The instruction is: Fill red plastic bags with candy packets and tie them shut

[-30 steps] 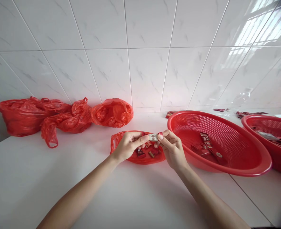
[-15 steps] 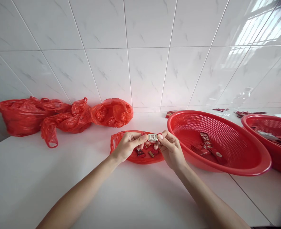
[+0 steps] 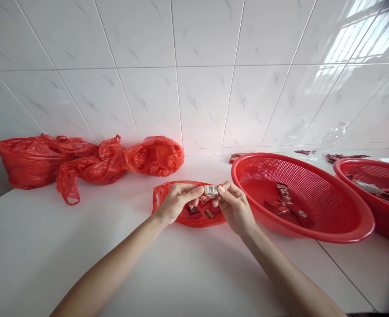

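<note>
A small wrapped candy (image 3: 211, 190), white with dark printed characters and red twisted ends, is stretched between my two hands. My left hand (image 3: 178, 200) pinches its left end between thumb and fingers. At the opposite end, my right hand (image 3: 236, 202) grips the wrapper the same way. Directly below lies an open red plastic bag (image 3: 197, 223) on the white counter. Inside it I see a dark red wrapped candy (image 3: 195, 212) and a brown-and-gold one (image 3: 210, 213); my hands hide part of the bag.
To the right stands a red mesh basket (image 3: 356, 220) with several red packets, partly overlapping a second red basket (image 3: 386, 165). Crumpled red bags (image 3: 39, 160) line the tiled wall at left. A clear plastic bottle (image 3: 329, 141) and loose packets (image 3: 343, 157) are behind the baskets.
The candy has turned slightly between my fingers, so its printed face shows differently. Both hands stay in nearly the same place over the bag.
</note>
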`<state>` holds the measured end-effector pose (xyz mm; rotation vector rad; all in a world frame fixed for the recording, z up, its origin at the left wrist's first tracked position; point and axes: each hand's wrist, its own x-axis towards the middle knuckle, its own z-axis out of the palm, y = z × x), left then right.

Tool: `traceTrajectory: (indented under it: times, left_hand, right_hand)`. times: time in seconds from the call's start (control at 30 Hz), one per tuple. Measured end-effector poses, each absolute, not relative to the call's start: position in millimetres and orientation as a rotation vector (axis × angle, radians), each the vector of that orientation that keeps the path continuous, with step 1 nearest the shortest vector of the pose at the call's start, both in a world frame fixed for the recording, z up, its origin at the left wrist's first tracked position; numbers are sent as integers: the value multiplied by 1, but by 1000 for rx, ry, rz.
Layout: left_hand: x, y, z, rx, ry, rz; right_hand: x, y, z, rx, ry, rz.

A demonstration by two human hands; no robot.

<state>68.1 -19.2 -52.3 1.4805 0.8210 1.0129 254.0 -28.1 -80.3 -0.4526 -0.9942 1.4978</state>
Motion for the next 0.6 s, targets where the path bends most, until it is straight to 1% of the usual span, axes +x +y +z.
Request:
traceTrajectory:
  times: [0.6]
  left_hand:
    - [68, -19, -52, 1430, 786, 998]
  right_hand:
    - [253, -29, -79, -486, -1013, 1458]
